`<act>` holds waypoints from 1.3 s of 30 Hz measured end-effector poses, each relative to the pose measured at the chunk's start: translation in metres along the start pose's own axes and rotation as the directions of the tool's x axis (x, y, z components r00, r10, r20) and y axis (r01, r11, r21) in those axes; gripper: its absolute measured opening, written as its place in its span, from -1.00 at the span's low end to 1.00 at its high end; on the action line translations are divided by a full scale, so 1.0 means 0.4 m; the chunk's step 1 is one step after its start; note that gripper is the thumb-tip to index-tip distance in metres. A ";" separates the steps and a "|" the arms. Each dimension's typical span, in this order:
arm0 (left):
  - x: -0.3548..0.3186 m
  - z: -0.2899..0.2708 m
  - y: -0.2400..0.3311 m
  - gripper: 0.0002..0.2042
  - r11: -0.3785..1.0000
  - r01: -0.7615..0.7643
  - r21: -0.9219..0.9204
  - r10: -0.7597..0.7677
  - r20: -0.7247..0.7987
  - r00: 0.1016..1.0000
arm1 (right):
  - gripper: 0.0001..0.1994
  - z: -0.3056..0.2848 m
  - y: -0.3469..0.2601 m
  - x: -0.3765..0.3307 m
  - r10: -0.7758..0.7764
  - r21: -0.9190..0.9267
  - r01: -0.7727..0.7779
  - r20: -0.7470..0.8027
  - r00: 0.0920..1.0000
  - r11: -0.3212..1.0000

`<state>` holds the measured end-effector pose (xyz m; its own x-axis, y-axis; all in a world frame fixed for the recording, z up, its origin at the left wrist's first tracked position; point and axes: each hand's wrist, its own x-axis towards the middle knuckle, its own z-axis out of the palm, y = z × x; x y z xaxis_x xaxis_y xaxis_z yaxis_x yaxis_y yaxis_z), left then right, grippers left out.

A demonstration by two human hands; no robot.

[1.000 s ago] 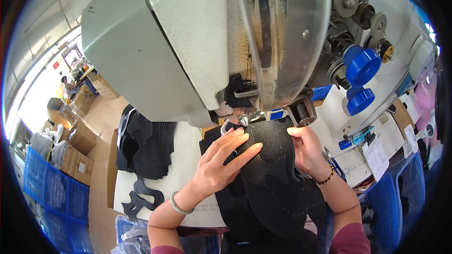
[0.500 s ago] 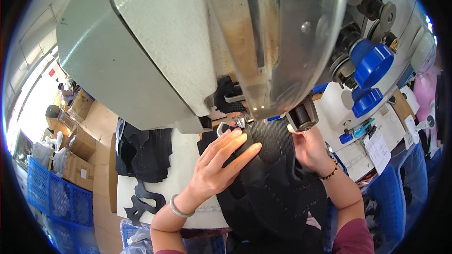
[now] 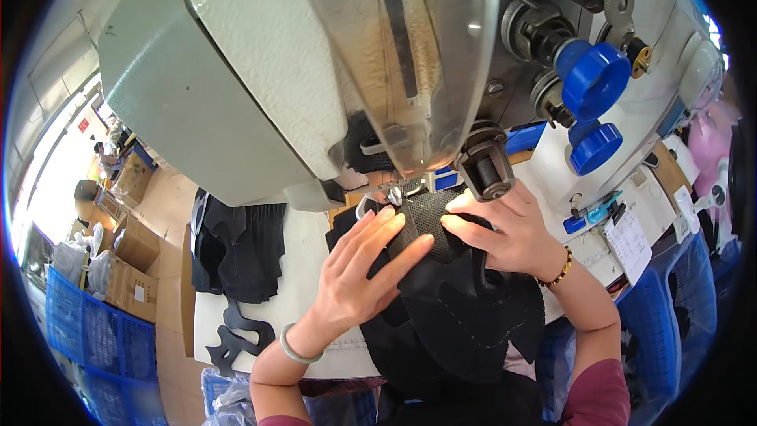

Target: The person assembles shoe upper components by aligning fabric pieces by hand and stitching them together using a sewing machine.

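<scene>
At a white worktable [image 3: 306, 246] in a cluttered workroom, a person in maroon sleeves bent 2 bare hands to a black mesh-fronted piece [image 3: 430, 229] at the foot of a pale sewing machine [image 3: 229, 79]. The left hand [image 3: 352, 272], a pale bangle [image 3: 300, 345] at its wrist, lay nearly flat, fingers a little spread, fingertips resting on the piece's left side without gripping it. The right hand [image 3: 509, 230], above a beaded bracelet [image 3: 561, 268], was half curled, 2 digits meeting the mesh from the right; from where I stood, I could not tell whether it pinched the cloth. The rest of the piece, marked by pale dotted lines, spread toward the person's lap. To the left sat a pile of black pieces [image 3: 246, 256], with a curvy dark cutout [image 3: 236, 338] just below. On the machine's right side stood 2 blue knobs [image 3: 595, 83]; beyond the table's left edge were cardboard boxes [image 3: 130, 284] and blue crates [image 3: 98, 327].
</scene>
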<state>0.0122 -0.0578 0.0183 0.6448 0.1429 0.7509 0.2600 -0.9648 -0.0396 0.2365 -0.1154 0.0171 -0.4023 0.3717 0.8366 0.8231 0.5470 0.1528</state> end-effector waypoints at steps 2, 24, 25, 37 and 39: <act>-0.011 -0.018 0.023 -0.62 0.989 -0.138 0.053 0.138 -0.003 0.990 | -0.68 -0.001 0.004 0.015 -0.060 0.075 0.059 0.015 0.998 0.995; 0.003 -0.018 0.030 -0.76 0.974 -0.215 0.072 0.217 -0.011 0.976 | -0.65 0.025 0.003 -0.010 0.153 0.232 -0.139 -0.041 0.987 0.963; 0.005 -0.016 0.025 -0.76 0.973 -0.219 0.071 0.221 -0.014 0.975 | -0.65 0.025 0.004 -0.008 0.153 0.227 -0.139 -0.043 0.987 0.964; 0.023 0.001 -0.010 -0.72 0.980 -0.193 0.039 0.195 -0.058 0.979 | -0.63 0.027 0.015 -0.005 0.256 0.279 -0.257 0.043 0.966 0.925; 0.027 0.006 -0.016 -0.70 0.984 -0.176 0.036 0.178 -0.066 0.982 | -0.61 0.027 0.012 -0.003 0.290 0.268 -0.285 0.023 0.957 0.920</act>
<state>0.0191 -0.0498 0.0253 0.6316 -0.0461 0.7739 0.1678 -0.9664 -0.1945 0.2366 -0.1051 0.0111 -0.1561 0.5316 0.8325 0.7650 0.5983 -0.2386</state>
